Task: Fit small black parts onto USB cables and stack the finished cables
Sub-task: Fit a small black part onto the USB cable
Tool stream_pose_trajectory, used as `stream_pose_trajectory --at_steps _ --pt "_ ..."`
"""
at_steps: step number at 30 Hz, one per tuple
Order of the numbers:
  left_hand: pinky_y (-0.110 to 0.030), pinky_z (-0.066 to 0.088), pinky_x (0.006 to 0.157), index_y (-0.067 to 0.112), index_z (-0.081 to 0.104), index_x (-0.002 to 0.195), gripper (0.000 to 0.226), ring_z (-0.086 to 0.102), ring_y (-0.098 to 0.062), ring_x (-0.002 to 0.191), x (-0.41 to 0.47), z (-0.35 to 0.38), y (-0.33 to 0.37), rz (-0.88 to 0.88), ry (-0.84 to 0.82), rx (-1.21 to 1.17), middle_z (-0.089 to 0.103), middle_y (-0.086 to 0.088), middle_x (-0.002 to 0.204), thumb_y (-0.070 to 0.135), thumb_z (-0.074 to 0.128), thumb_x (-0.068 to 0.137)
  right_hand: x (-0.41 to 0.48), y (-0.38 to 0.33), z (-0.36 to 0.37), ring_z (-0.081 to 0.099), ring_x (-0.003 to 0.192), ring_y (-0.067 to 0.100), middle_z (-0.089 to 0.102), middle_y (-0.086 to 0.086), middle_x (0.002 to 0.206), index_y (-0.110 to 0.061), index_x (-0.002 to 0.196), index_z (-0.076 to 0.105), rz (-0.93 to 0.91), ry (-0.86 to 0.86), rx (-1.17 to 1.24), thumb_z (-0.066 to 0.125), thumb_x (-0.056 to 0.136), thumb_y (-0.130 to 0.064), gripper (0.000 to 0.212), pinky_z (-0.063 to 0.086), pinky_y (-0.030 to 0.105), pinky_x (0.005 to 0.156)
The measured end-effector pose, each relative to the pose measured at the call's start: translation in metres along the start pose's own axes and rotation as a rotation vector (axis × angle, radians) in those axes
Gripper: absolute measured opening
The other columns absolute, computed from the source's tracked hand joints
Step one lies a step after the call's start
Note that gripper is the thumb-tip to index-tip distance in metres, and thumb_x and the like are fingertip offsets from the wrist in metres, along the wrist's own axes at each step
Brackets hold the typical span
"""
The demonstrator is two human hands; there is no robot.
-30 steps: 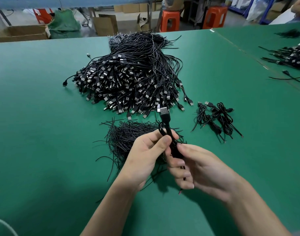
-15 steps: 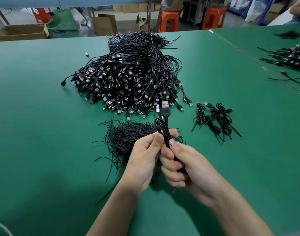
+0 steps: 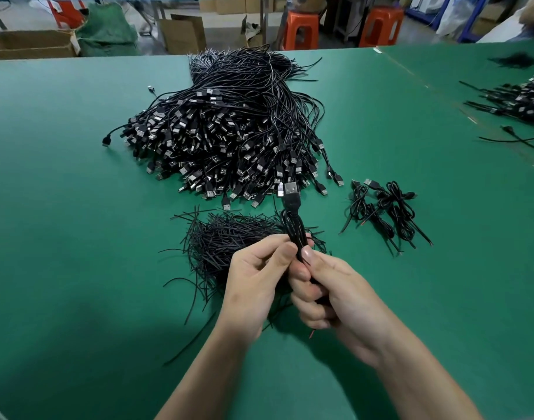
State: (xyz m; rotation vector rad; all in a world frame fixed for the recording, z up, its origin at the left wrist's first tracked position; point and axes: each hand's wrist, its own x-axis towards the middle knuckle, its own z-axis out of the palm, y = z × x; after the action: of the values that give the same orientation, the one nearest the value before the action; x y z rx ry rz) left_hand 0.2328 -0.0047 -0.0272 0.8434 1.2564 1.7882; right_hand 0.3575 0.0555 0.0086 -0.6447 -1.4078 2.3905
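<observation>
My left hand (image 3: 253, 280) and my right hand (image 3: 338, 298) meet above the near part of the table, and both pinch one folded USB cable (image 3: 293, 231) between thumb and fingers. The left thumb and forefinger press the bundle from the left and the right thumb from the right. The other right fingers are curled around its lower part. That lower part is hidden inside my right palm; only a small red wire end (image 3: 311, 334) shows under the hand. Whether a black strip is already around the bundle I cannot tell, because black lies on black there. The plug (image 3: 290, 190) stands above my fingers, with the metal end up.

The green table (image 3: 62, 207) fills nearly the whole view, and a seam runs across it at the right. The large heap of USB cables (image 3: 229, 131) lies in the middle, with the plugs toward me; the single cables in it are too many to tell apart. Just behind my hands lies the pile of thin black strips (image 3: 223, 241), partly covered by my left hand. To the right of it, apart, a few coiled cables (image 3: 383, 207) lie side by side. Another heap of cables (image 3: 520, 101) is cut off by the right edge. Behind the table I see cardboard boxes (image 3: 29, 43), a green sack (image 3: 108, 31) and two orange stools (image 3: 300, 28), all a little blurred.
</observation>
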Motion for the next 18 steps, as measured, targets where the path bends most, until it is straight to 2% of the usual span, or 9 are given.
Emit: stream_pose_trajectory --at_steps 2,5,11,14,16,18 --pt "-0.02 0.055 0.073 0.023 0.08 0.084 0.021 0.065 -0.007 0.069 0.0016 -0.0044 0.001 -0.007 -0.039 0.002 0.069 0.005 0.069 0.04 0.068 0.091 0.0007 0.0008 0.0001 0.018 0.046 0.009 0.025 -0.005 0.062 -0.023 0.075 0.047 0.011 -0.015 0.044 0.047 0.099 -0.046 0.034 0.021 0.02 0.042" --pt "-0.019 0.055 0.074 0.026 0.081 0.098 0.02 0.066 -0.005 0.066 0.0025 -0.0096 0.0029 -0.025 -0.084 -0.026 0.069 0.004 0.065 0.037 0.067 0.09 0.0016 0.0008 0.0009 0.019 0.044 0.008 0.025 -0.006 0.061 -0.023 0.075 0.048 0.037 -0.071 0.067 0.045 0.102 -0.042 0.034 0.022 0.02 0.041" --pt "-0.018 0.053 0.077 0.027 0.077 0.095 0.022 0.065 -0.005 0.073 0.0009 -0.0077 0.0052 0.0 -0.095 0.014 0.069 0.006 0.074 0.039 0.059 0.094 0.0013 -0.003 -0.0021 0.02 0.043 0.007 0.022 -0.004 0.061 -0.022 0.076 0.049 0.105 -0.156 0.101 0.043 0.105 -0.033 0.031 0.025 0.019 0.041" --pt "-0.016 0.052 0.064 0.028 0.077 0.092 0.021 0.061 -0.003 0.058 -0.0001 -0.0053 0.0037 -0.014 -0.055 0.036 0.06 0.01 0.06 0.038 0.059 0.096 0.0015 -0.0002 0.0005 0.023 0.045 0.008 0.023 -0.003 0.063 -0.02 0.079 0.051 0.096 -0.138 0.146 0.045 0.105 -0.036 0.031 0.029 0.02 0.044" --pt "-0.019 0.051 0.048 0.027 0.076 0.092 0.022 0.059 -0.007 0.046 -0.0011 -0.0045 0.0022 -0.033 -0.031 0.032 0.055 0.01 0.057 0.039 0.059 0.098 0.001 0.0018 0.0018 0.03 0.046 0.011 0.03 -0.001 0.062 -0.017 0.083 0.056 0.073 -0.116 0.133 0.046 0.105 -0.037 0.031 0.036 0.023 0.047" --pt "-0.022 0.047 0.037 0.019 0.072 0.097 0.029 0.058 -0.014 0.037 -0.0016 -0.0056 0.0006 -0.038 -0.02 -0.007 0.053 0.009 0.057 0.045 0.06 0.095 0.0008 0.0023 0.0009 0.045 0.049 0.017 0.045 0.004 0.062 -0.017 0.087 0.061 0.018 -0.038 -0.031 0.047 0.103 -0.039 0.031 0.045 0.028 0.052"
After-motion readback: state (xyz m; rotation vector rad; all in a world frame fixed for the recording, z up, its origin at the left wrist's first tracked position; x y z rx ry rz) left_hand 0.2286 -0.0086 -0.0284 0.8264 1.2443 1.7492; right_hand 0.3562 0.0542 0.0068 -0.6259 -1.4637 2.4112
